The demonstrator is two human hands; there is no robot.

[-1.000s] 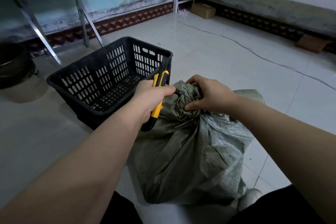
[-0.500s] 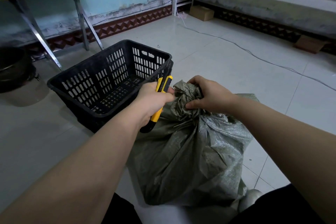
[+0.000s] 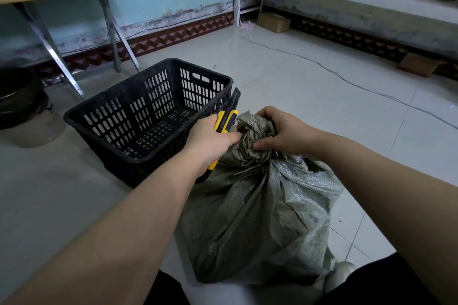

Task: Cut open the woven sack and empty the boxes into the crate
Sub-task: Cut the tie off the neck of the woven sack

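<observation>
The sack point(image 3: 257, 205) sat on the floor beside the empty crate point(image 3: 148, 116), still tied, its contents hidden. The right hand point(image 3: 285, 131) clenched the neck; the left hand point(image 3: 210, 138) grasped a knife point(image 3: 226, 122), its blade tip lost against the crate, now raised higher than a second before.

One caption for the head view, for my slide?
Left hand holds knife at sack neck; right hand grips it.
</observation>
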